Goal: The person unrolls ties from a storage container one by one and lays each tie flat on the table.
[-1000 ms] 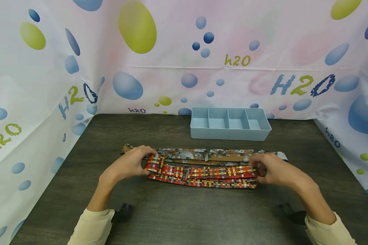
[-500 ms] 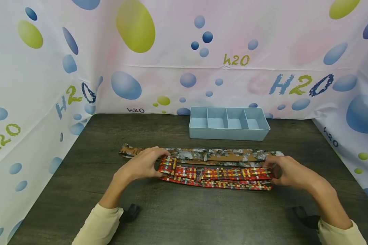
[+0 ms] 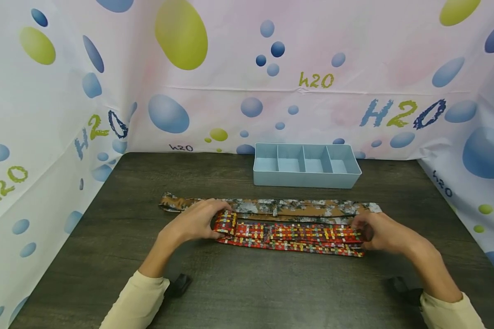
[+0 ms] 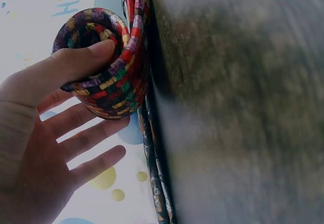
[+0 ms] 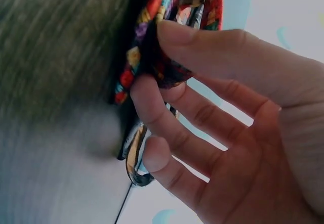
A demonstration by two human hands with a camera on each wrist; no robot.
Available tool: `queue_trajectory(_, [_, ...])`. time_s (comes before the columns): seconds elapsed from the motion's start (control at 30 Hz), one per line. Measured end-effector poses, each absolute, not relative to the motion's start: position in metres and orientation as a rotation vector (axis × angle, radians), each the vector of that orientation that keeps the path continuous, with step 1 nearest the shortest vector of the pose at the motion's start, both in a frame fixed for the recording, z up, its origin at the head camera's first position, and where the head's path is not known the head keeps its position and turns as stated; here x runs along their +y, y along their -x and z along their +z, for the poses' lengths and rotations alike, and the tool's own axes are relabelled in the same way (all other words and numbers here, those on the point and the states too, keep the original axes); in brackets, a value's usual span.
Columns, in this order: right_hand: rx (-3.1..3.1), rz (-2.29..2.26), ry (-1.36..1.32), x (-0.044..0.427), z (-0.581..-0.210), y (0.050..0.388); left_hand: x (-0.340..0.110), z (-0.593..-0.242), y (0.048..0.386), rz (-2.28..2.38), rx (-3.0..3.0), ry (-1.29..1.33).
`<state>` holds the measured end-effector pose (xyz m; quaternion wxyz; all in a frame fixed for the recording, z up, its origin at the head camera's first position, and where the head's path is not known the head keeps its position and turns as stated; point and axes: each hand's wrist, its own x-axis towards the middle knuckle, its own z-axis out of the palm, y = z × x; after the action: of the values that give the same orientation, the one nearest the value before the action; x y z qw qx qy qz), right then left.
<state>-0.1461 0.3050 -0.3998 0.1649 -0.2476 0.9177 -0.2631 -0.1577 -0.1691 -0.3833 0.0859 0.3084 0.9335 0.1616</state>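
Note:
A red, multicoloured checked necktie (image 3: 317, 232) lies folded lengthwise across the table in the head view. Its left end is coiled into a roll (image 4: 114, 90). My left hand (image 3: 195, 221) grips that roll, the thumb on its near rim and the other fingers behind it. At the opposite end, my right hand (image 3: 389, 233) holds the folded end between thumb and fingers, as the right wrist view shows; the fingertips are partly hidden behind the cloth. A tan floral necktie (image 3: 304, 209), also folded long, lies just behind the red one, partly covered by both hands.
A light blue box (image 3: 306, 178) with several compartments stands at the back of the dark wooden table (image 3: 271, 292). A white curtain (image 3: 230, 45) printed with bubbles hangs behind the table and along its sides.
Both hands and the red necktie shifted right together between the first two frames. Since then the right hand has moved slightly left. The tan necktie stays in its place.

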Motion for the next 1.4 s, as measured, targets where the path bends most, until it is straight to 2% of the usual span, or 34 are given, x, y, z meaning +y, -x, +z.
queue_trajectory(0.43, [2.583,-0.719,0.654,0.298,-0.402,0.145,-0.165,-0.385,0.155,0.397,2.763,-0.897])
queue_trajectory(0.73, [2.603,-0.687,0.657,0.296,-0.402,0.145,-0.161,-0.381,0.157,0.485,2.739,-0.992])
queue_trajectory(1.4, [2.596,-0.706,0.636,0.294,-0.402,0.144,-0.177,-0.375,0.156,0.538,2.726,-0.881])
